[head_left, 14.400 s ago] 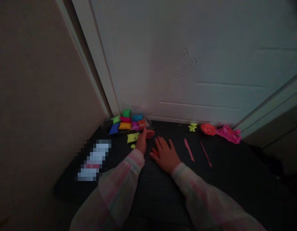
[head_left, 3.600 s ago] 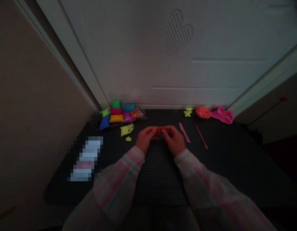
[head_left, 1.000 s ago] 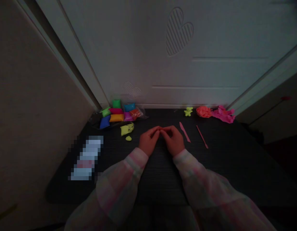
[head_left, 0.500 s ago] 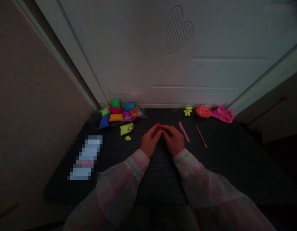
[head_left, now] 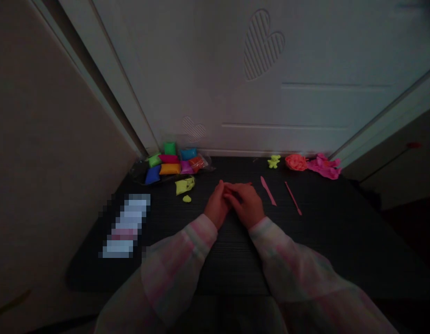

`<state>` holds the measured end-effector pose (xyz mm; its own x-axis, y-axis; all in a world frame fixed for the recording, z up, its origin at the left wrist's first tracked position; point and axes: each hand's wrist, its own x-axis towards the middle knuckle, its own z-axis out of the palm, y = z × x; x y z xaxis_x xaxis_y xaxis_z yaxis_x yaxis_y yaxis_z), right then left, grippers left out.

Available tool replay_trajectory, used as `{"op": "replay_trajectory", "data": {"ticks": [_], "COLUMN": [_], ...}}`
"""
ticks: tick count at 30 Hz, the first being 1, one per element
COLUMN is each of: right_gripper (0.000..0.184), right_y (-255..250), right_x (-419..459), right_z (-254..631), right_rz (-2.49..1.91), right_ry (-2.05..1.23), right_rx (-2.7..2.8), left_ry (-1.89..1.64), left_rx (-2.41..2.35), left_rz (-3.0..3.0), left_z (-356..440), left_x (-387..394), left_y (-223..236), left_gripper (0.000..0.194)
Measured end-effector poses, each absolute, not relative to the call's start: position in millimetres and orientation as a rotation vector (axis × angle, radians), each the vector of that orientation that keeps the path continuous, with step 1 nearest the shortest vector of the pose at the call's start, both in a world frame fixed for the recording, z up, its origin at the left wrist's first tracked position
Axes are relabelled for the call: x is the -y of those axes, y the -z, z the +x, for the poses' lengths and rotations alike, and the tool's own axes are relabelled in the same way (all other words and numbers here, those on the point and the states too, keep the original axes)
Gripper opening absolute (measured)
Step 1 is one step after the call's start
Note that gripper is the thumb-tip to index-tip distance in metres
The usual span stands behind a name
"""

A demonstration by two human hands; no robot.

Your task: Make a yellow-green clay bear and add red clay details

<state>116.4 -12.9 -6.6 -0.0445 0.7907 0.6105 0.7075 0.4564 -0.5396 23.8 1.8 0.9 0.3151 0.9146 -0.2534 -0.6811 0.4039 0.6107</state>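
Observation:
Above the middle of the dark table, my left hand [head_left: 215, 205] and my right hand [head_left: 248, 207] meet at the fingers. Both are closed, with the right fingers laid over the left ones. Whatever is between them, if anything, is hidden. A pink plastic knife [head_left: 268, 191] lies just right of my right hand, and a thin pink modelling stick [head_left: 293, 198] is farther right. Left of my left hand are a small yellow lump of clay [head_left: 187, 199] and an opened yellow clay packet [head_left: 184, 185].
Several coloured clay packets [head_left: 170, 169] lie in a clear bag at the back left. A phone-like pixelated rectangle [head_left: 127, 226] is at the left. Along the back right sit a yellow bear figure [head_left: 273, 161], a coral ruffled lump [head_left: 296, 162] and a crumpled pink piece [head_left: 324, 166]. A white door [head_left: 187, 69] rises behind.
My right hand has turned and slid over the left fingers; before, both hands met at their fingertips with the thumbs close together. The view has shifted slightly.

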Motion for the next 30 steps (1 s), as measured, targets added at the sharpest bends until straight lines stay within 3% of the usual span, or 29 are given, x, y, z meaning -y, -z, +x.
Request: {"op": "replay_trajectory", "data": {"ticks": [5,12,17,22,27,30], "right_gripper": [0.016,0.021,0.02,0.02,0.021,0.021], "right_y": [8.3,7.7,6.1,6.8,6.9,6.5], "right_x": [15.0,17.0,17.7,18.3,18.2,18.1], "right_z": [108.3,112.6,113.7,114.0,114.7,115.2], "right_rz": [-1.256,-1.212,-1.233,-1.251,-1.252,-1.236], "right_ry": [-0.031,0.044,0.039,0.003,-0.025,-0.031], "right_rx": [1.944,1.746,1.668,1.639,1.641,1.636], "left_ry": [-1.076,-1.127,-1.096,-1.016,-1.03,-1.031], "left_rx": [-0.604,-0.742,-0.715,-0.661,-0.693,-0.701], "left_rz": [0.359,0.472,0.518,0.456,0.5,0.516], "left_z": [21.1,15.1,11.5,5.3,7.5,9.9], "left_x": [-5.0,-10.6,-13.0,-15.1,-12.2,-11.1], "left_y": [-8.3,0.4,0.3,-3.4,-5.2,-4.5], "left_gripper": [0.032,0.013,0.012,0.033,0.009,0.025]}}
